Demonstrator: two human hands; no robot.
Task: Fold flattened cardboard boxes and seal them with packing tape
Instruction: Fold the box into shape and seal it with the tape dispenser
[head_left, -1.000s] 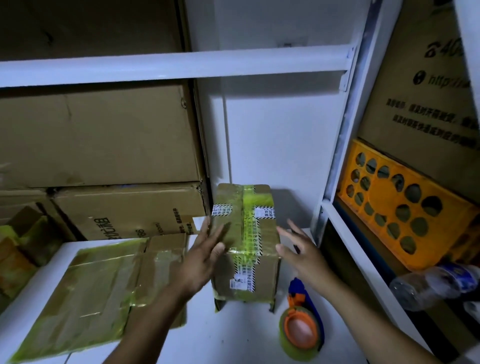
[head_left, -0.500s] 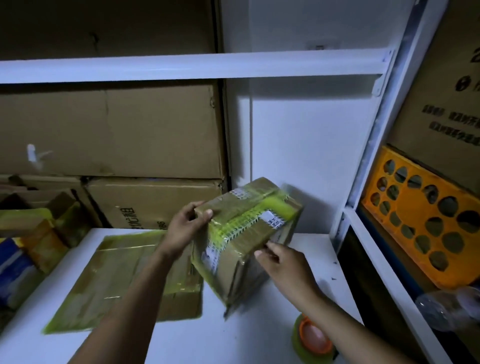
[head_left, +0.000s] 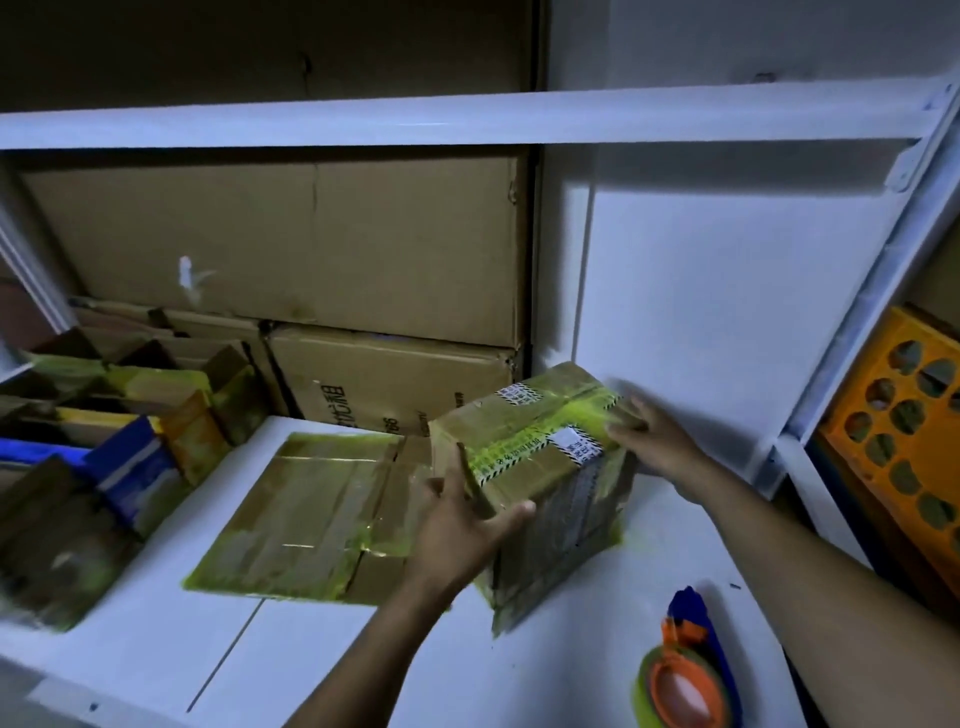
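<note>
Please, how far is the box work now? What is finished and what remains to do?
Done: one box is folded up and carries tape across its top. In hand: the left hand and the right hand grip it, tilted, at the white table. Left: a flattened cardboard lies unfolded beside it, and the tape dispenser lies untouched near the right forearm.

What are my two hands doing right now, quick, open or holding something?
Left hand: grips the near corner of the taped box.
Right hand: holds the box's far top edge, fingers curled over it.
</note>
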